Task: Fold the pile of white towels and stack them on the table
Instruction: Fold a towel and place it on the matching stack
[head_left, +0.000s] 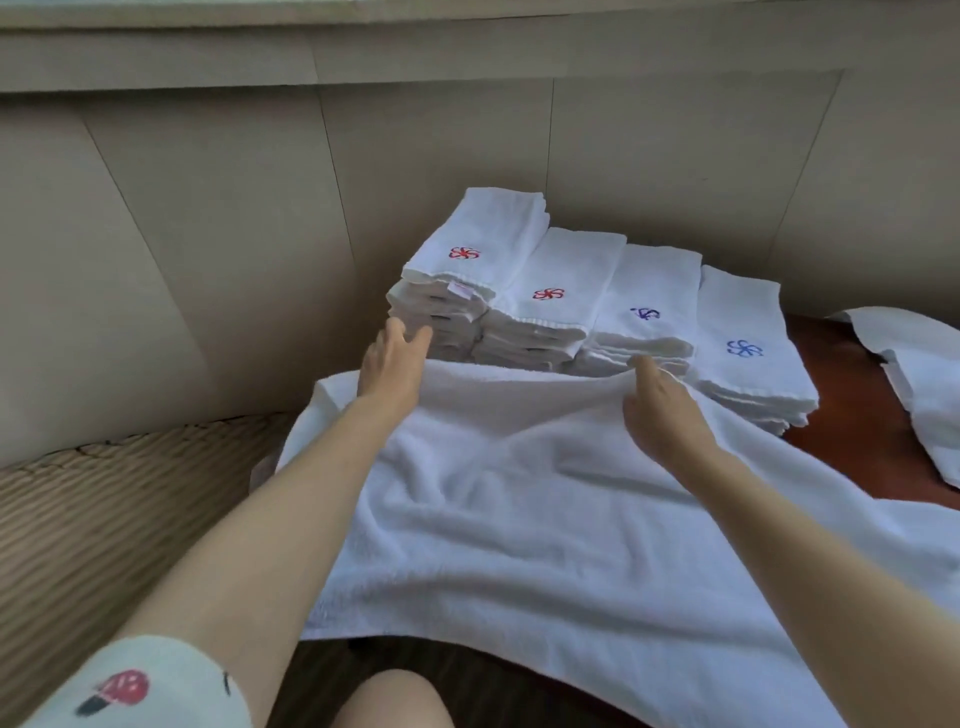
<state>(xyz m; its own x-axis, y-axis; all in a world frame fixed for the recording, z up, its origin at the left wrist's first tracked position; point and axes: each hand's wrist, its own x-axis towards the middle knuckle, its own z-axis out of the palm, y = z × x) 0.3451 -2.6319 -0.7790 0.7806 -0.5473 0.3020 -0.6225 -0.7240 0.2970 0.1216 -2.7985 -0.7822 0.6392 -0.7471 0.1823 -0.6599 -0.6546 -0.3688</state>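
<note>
Your left hand (393, 358) rests flat, right hand (655, 402) pinches far edge of spread towel (519, 493); next, likely fold edge toward you.

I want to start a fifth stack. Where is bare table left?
Only the dark table strip right of the blue-logo stack, bordered by loose towels at the far right. Elsewhere it is crowded: four stacks touch side by side and the spread towel covers the front.
</note>
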